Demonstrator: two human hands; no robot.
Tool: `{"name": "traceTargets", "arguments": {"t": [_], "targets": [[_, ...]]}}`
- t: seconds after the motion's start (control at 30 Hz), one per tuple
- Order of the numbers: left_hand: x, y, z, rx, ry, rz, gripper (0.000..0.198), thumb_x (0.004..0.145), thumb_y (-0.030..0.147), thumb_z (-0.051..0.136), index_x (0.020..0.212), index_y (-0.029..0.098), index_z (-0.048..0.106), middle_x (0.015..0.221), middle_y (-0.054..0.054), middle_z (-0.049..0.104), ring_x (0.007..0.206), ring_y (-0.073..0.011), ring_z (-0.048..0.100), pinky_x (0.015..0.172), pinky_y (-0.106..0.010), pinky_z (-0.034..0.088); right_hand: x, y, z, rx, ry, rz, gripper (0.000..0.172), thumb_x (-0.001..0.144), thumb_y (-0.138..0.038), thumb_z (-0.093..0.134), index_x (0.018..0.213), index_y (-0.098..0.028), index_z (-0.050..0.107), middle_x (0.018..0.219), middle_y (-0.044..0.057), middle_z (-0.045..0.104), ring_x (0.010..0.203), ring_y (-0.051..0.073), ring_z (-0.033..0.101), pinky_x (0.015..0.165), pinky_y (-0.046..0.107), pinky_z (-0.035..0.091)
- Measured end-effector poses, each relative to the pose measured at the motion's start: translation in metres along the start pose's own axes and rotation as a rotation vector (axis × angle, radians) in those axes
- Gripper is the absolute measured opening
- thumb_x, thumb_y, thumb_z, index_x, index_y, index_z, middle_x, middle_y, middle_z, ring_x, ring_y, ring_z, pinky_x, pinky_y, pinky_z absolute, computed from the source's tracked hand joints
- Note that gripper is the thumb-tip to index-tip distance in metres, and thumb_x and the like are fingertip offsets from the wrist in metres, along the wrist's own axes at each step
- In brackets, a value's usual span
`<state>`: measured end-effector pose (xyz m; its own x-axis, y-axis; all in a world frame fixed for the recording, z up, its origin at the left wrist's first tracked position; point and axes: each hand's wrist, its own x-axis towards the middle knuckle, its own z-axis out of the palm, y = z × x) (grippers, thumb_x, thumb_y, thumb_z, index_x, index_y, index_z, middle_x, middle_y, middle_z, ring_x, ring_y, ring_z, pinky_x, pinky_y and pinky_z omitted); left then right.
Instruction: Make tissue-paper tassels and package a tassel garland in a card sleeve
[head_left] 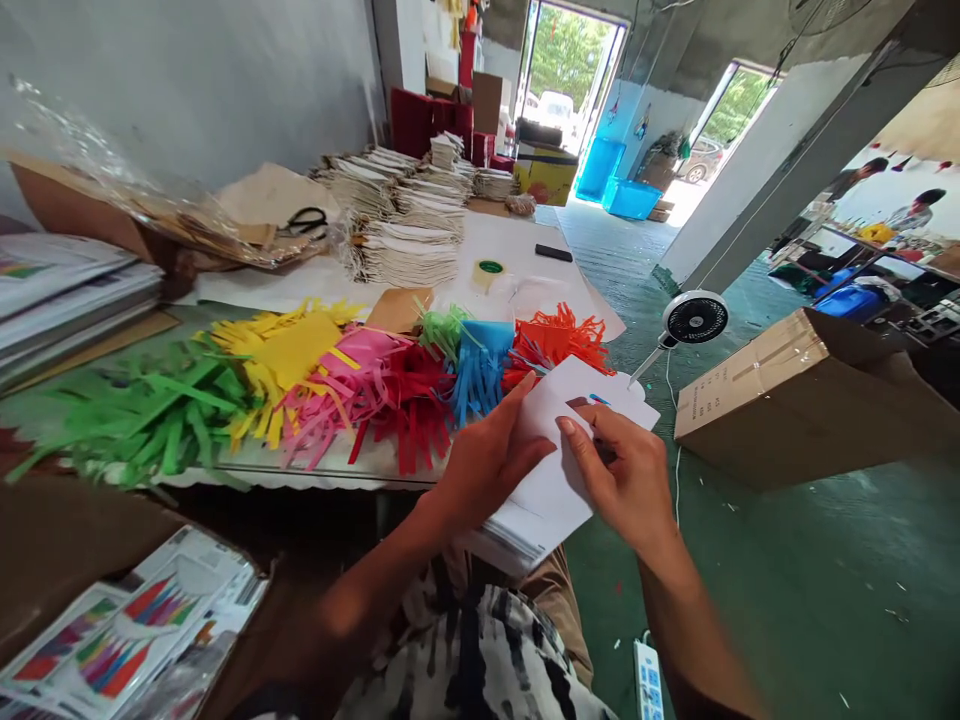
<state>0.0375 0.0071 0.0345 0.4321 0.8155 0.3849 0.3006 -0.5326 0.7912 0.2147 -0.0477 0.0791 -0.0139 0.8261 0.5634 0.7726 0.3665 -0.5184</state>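
So both hands are on a white paper envelope (559, 470) sitting atop a stack on the lap. Left hand (480, 465) fingers pinch its top edge; right hand (622, 475) fingers are curled, thumb pressing the face. Looks light, floppy and easy to crease, so I'd grip it by the edges. Coloured paper fringes (420, 385) lie just past the fingertips.

Green fringe (150, 410), yellow fringe (289, 355), pink fringe (352, 385), white card (559, 470).

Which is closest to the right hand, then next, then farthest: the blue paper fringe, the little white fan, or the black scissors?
From the right hand:
1. Blue paper fringe, just up and left on the table edge.
2. White fan, up and right, over the floor.
3. Black scissors, far back left on the table.
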Motion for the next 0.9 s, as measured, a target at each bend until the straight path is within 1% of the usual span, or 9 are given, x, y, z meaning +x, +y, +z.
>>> {"name": "traceTargets", "arguments": {"t": [0.13, 0.27, 0.43, 0.6, 0.67, 0.73, 0.8, 0.83, 0.9], "targets": [[-0.002, -0.002, -0.004, -0.089, -0.092, -0.006, 0.071, 0.103, 0.052, 0.058, 0.165, 0.027, 0.035, 0.161, -0.011, 0.054, 0.140, -0.0312, 0.061, 0.110, -0.039, 0.051, 0.000, 0.001, -0.002, 0.050, -0.018, 0.004, 0.020, 0.104, -0.038, 0.062, 0.097, -0.022, 0.071, 0.072, -0.002, 0.065, 0.062, 0.013, 0.055, 0.060, 0.029, 0.039], [-0.007, -0.001, -0.004, -0.215, -0.074, -0.046, 0.062, 0.107, 0.049, 0.050, 0.163, 0.025, 0.041, 0.155, -0.008, 0.061, 0.132, -0.0263, 0.067, 0.107, -0.034, 0.052, 0.002, 0.002, -0.003, 0.064, -0.031, -0.019, 0.017, 0.103, -0.036, 0.062, 0.100, -0.022, 0.071, 0.076, -0.001, 0.065, 0.063, 0.013, 0.054, 0.061, 0.029, 0.038], [-0.010, 0.003, -0.002, -0.305, -0.110, -0.043, 0.059, 0.108, 0.049, 0.049, 0.160, 0.023, 0.046, 0.157, -0.008, 0.059, 0.139, -0.0265, 0.061, 0.114, -0.034, 0.047, 0.004, 0.001, 0.000, 0.068, -0.048, -0.028, 0.017, 0.104, -0.035, 0.061, 0.098, -0.022, 0.071, 0.073, -0.001, 0.063, 0.063, 0.014, 0.053, 0.061, 0.029, 0.037], [-0.009, 0.008, 0.002, -0.424, -0.087, -0.067, 0.050, 0.109, 0.050, 0.045, 0.146, 0.023, 0.064, 0.138, -0.007, 0.073, 0.120, -0.0247, 0.070, 0.103, -0.032, 0.053, 0.011, 0.001, 0.005, -0.010, -0.043, -0.076, 0.018, 0.105, -0.036, 0.059, 0.099, -0.023, 0.070, 0.075, -0.001, 0.067, 0.064, 0.014, 0.056, 0.066, 0.030, 0.042], [-0.007, 0.008, 0.002, -0.462, -0.032, -0.089, 0.047, 0.108, 0.051, 0.047, 0.138, 0.022, 0.069, 0.131, -0.007, 0.075, 0.113, -0.0240, 0.070, 0.098, -0.031, 0.054, 0.014, 0.001, 0.004, -0.087, 0.011, -0.138, 0.017, 0.104, -0.037, 0.061, 0.107, -0.023, 0.069, 0.088, 0.002, 0.073, 0.078, 0.017, 0.064, 0.079, 0.033, 0.048], [-0.005, 0.006, 0.002, -0.462, 0.079, -0.146, 0.047, 0.106, 0.054, 0.049, 0.129, 0.020, 0.073, 0.116, -0.007, 0.078, 0.101, -0.0228, 0.070, 0.087, -0.029, 0.055, 0.014, 0.001, 0.002, -0.203, 0.117, -0.176, 0.031, 0.101, -0.039, 0.066, 0.127, -0.023, 0.066, 0.122, 0.009, 0.074, 0.113, 0.026, 0.068, 0.104, 0.044, 0.048], [-0.005, 0.000, 0.000, -0.410, 0.241, -0.212, 0.048, 0.105, 0.058, 0.049, 0.118, 0.019, 0.075, 0.096, -0.005, 0.076, 0.084, -0.0199, 0.067, 0.072, -0.026, 0.053, 0.008, 0.002, 0.000, -0.290, 0.205, -0.130, 0.061, 0.098, -0.043, 0.069, 0.153, -0.024, 0.050, 0.157, 0.015, 0.055, 0.147, 0.035, 0.048, 0.122, 0.059, 0.035], [-0.005, -0.003, -0.001, -0.376, 0.328, -0.235, 0.049, 0.105, 0.060, 0.049, 0.112, 0.019, 0.075, 0.087, -0.004, 0.073, 0.076, -0.0182, 0.063, 0.065, -0.025, 0.049, 0.002, 0.002, 0.000, -0.290, 0.221, -0.081, 0.073, 0.098, -0.045, 0.070, 0.161, -0.025, 0.040, 0.166, 0.016, 0.044, 0.155, 0.037, 0.038, 0.125, 0.063, 0.031], [-0.007, -0.008, -0.002, -0.327, 0.463, -0.253, 0.052, 0.103, 0.064, 0.050, 0.102, 0.018, 0.073, 0.076, -0.002, 0.067, 0.065, -0.0152, 0.054, 0.055, -0.023, 0.042, -0.011, 0.005, 0.006, -0.186, 0.198, 0.030, 0.080, 0.100, -0.045, 0.065, 0.168, -0.026, 0.027, 0.170, 0.016, 0.038, 0.158, 0.036, 0.036, 0.124, 0.064, 0.036]]}}
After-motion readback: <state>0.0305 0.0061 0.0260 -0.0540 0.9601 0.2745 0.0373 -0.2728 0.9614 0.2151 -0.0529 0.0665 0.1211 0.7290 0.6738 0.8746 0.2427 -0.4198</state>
